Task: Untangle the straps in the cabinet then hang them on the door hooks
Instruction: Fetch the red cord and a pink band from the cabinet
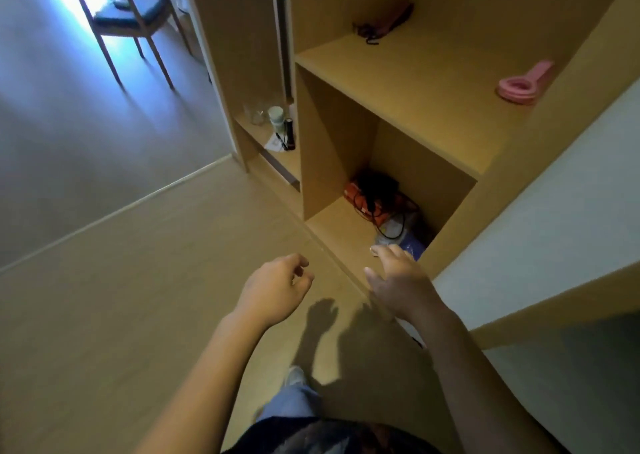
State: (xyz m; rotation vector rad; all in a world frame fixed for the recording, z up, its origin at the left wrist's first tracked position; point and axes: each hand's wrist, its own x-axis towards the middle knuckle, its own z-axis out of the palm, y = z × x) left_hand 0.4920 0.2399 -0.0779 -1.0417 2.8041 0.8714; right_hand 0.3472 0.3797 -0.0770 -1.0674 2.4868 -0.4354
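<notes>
A tangle of orange and black straps (pixel 372 195) lies at the back of the bottom compartment of the open wooden cabinet (pixel 412 93). A pale and blue bundle (pixel 403 232) sits just in front of the straps. My right hand (pixel 398 280) reaches toward the compartment's front edge, fingers spread, holding nothing. My left hand (pixel 277 287) hovers over the floor to the left of it, fingers loosely curled and empty. The open cabinet door (pixel 554 232) stands at the right; no hooks show on it.
A dark reddish strap or pouch (pixel 384 22) lies at the back of the upper shelf, and a pink ring-shaped object (pixel 523 83) at its right. Small bottles and a black flashlight (pixel 282 128) stand in a side shelf. A wooden chair (pixel 124 13) stands far left.
</notes>
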